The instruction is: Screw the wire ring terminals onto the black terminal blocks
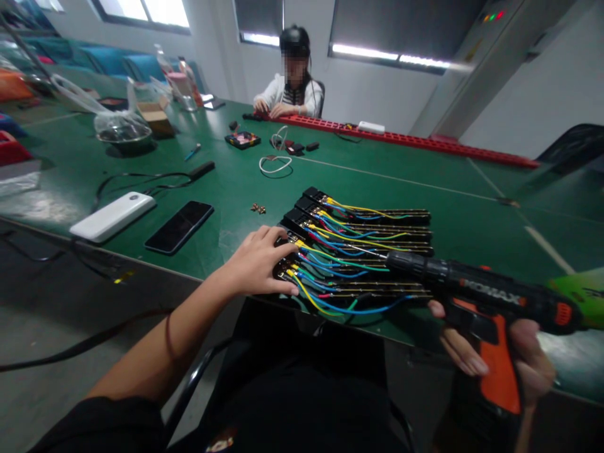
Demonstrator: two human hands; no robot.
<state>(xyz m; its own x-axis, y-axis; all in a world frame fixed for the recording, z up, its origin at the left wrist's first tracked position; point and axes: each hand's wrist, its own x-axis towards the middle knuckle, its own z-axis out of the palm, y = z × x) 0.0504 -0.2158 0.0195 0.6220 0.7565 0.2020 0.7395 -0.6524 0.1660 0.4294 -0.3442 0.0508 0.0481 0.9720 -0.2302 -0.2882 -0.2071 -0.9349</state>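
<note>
Your left hand [257,261] lies palm down over the nearer black end blocks [296,220], fingers partly curled and thumb set apart; you cannot tell whether it pinches one of them. Your right hand [533,362] is wrapped around the orange grip of a power drill [491,302], closed on it. The wired strips [372,289] lie side by side on the worktop [226,189] in front of you, near its close edge. Each strip is long, thin and dark with fine gold-toned lines, and the squarish blocks sit at their left ends, stepped in a slanting row. Yellow, blue, green and red wires [349,242] leave the blocks, slim and glossy, bowing loosely over the strips. The drill's body is dull black with orange parts, and its slender metal bit [368,251] points left above the wires; contact is hard to tell. Small brass-coloured screws [258,209] sit just beyond your left hand. The worktop is smooth green, its near edge passing close under the nearest strip. To your left lie a flat dark phone [179,228] and a rounded white block [113,217]; green surface stretches from the strips to the red perforated rail [401,141] along the far side.
</note>
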